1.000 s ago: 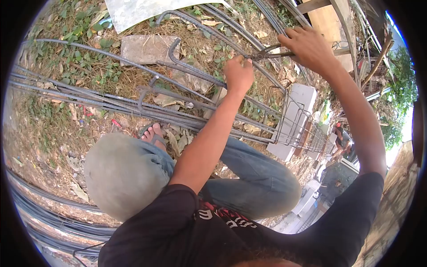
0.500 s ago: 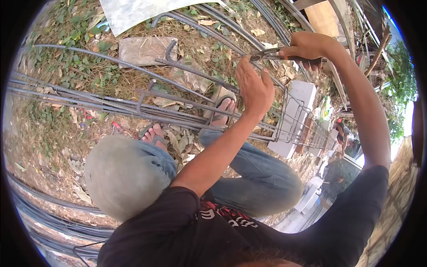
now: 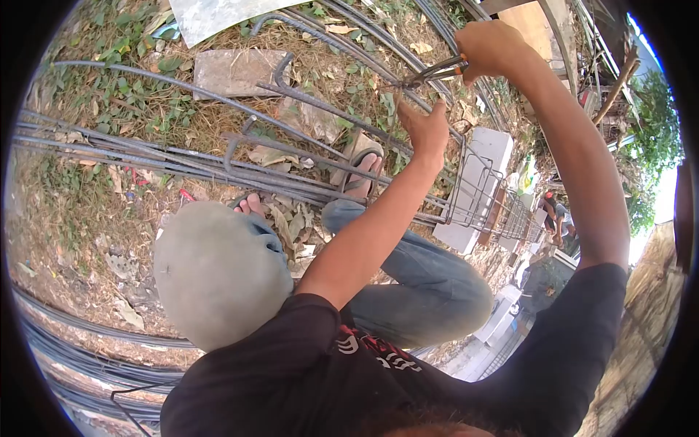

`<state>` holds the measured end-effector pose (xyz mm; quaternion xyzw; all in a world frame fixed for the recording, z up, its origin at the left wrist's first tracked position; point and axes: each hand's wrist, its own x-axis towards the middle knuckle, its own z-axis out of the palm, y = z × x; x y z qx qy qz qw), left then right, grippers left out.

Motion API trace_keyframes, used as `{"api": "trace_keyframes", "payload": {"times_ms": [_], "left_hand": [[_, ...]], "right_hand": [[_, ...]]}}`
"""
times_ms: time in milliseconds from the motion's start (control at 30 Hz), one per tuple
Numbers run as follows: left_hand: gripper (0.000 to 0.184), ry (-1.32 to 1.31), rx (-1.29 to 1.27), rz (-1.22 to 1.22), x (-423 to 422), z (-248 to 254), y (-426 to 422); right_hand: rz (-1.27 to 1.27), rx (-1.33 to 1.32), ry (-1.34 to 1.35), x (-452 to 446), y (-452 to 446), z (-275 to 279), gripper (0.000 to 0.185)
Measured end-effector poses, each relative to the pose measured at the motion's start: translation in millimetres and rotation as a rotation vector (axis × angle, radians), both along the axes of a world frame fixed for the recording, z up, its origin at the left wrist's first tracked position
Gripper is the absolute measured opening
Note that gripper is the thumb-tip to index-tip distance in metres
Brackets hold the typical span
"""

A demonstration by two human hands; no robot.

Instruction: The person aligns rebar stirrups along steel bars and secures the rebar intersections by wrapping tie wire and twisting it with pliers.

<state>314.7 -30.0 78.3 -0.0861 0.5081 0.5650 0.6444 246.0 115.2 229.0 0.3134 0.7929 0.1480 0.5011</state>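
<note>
My right hand (image 3: 495, 49) is closed around the handles of pincers (image 3: 440, 70), dark with some orange on the grips. The pincers' jaws point left and down, against a long steel reinforcing bar, where a thin tie wire seems to be; the wire is too small to make out well. Just below the jaws is my left hand (image 3: 427, 132), thumb and forefinger spread apart, with its other fingers partly hidden. Under my left forearm run several ribbed rebars (image 3: 291, 164) with hooked ends, leading into a cage of bent stirrups (image 3: 477, 186).
A pale block (image 3: 473, 189) supports the rebar cage. A flat stone slab (image 3: 237, 73) and a light sheet (image 3: 218, 16) lie on the leafy ground. More bars (image 3: 95, 371) are bundled at lower left. Another person (image 3: 559, 218) is farther off at the right.
My right hand has moved up and left, turning the pincers so their handles rise more steeply. My left hand has drawn slightly down and away from the jaws.
</note>
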Motion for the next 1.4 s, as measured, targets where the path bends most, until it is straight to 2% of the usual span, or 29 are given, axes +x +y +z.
{"api": "trace_keyframes", "payload": {"times_ms": [167, 233, 333, 433, 567, 667, 733, 800, 833, 933, 1033, 1133, 1233, 1300, 1333, 1400], "left_hand": [[0.095, 0.293, 0.025, -0.124, 18, -24, 0], [0.094, 0.268, -0.005, -0.157, 11, -15, -1], [0.092, 0.251, 0.037, -0.178, 18, -20, -1], [0.091, 0.282, 0.033, -0.224, 27, -28, 3], [0.092, 0.264, 0.018, -0.288, 24, -27, 6], [0.085, 0.156, -0.035, -0.282, 35, -34, 12], [0.052, -0.223, 0.039, -0.180, 21, -47, 11], [0.038, -0.483, 0.137, -0.147, 9, -53, 6], [0.032, -0.478, 0.129, -0.122, 7, -49, 3], [0.049, -0.347, 0.056, -0.243, -9, -32, 2], [0.075, 0.046, -0.092, -0.211, 21, -11, -1], [0.093, 0.134, 0.022, -0.179, 46, 5, -10], [0.078, 0.167, 0.019, -0.017, 35, 16, -9], [0.066, 0.136, 0.020, 0.038, 26, 15, -5], [0.066, 0.101, 0.049, 0.027, 21, 10, -5], [0.066, 0.030, 0.109, 0.012, 9, 3, -5]], "right_hand": [[0.012, 0.009, -0.049, -8, 1, -2, 0.037], [-0.003, 0.013, -0.053, -12, -2, -3, 0.037], [0.114, 0.009, 0.012, -2, 3, -5, 0.036], [-0.038, 0.027, -0.074, -11, -3, -1, 0.037], [-0.011, 0.027, -0.045, -3, -2, -2, 0.040], [0.006, 0.050, -0.008, -3, -1, -2, 0.040], [0.000, 0.060, -0.034, -11, -3, 2, 0.040], [-0.004, 0.032, -0.062, -14, 0, 2, 0.039], [-0.008, 0.019, -0.076, -16, 1, 1, 0.039], [-0.362, -0.033, -0.201, -24, 2, -2, 0.037], [-0.499, -0.039, -0.130, -24, -2, 0, 0.037], [-0.456, -0.112, -0.168, -28, -8, 3, 0.035], [-0.269, -0.091, -0.204, -30, -26, 6, 0.029], [-0.007, -0.087, -0.162, -9, -18, -1, 0.029], [0.121, -0.089, -0.136, -3, -18, -3, 0.031], [0.202, -0.068, -0.059, 0, -23, 0, 0.035]]}}
